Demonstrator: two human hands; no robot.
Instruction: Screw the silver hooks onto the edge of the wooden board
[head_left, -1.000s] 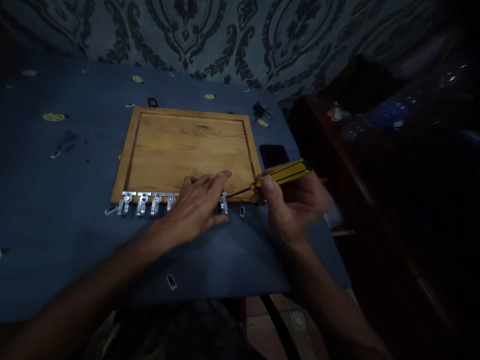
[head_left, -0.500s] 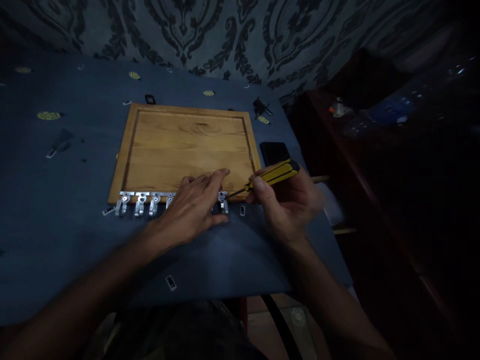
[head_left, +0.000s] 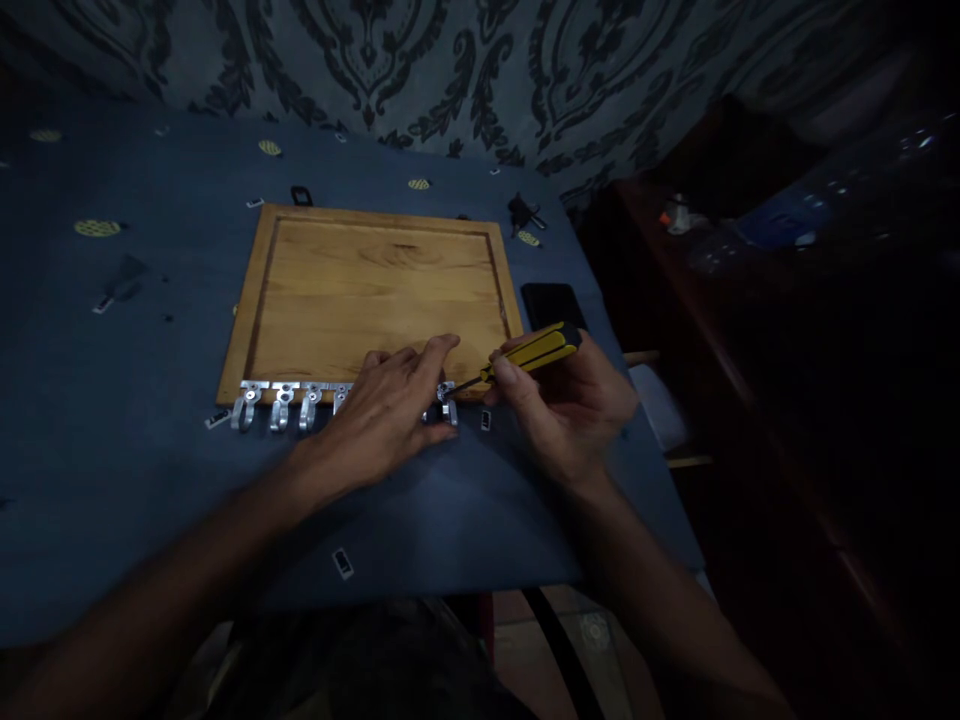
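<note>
A framed wooden board [head_left: 375, 295] lies on the blue tablecloth, with a metal hook rail [head_left: 298, 387] along its near edge. My left hand [head_left: 379, 410] lies across the right part of that rail, holding it against the board and hiding some hooks. Its index finger extends over the wood and its thumb is by the last hook [head_left: 448, 408]. In my right hand [head_left: 566, 415] is a yellow-and-black screwdriver [head_left: 532, 350], gripped by the handle. The screwdriver tip points down-left and meets the rail at the last hook; the screw there is too small to make out.
A black phone-like rectangle [head_left: 553, 305] lies right of the board. Behind it are a small dark clip-like object [head_left: 523, 213] and a black ring-shaped piece [head_left: 301, 196]. On a dark red surface at right lies a plastic bottle [head_left: 784, 220]. A patterned wall borders the table.
My right hand and the screwdriver have shifted slightly left, and the hand has turned a little around the handle. My left hand stays in place on the rail.
</note>
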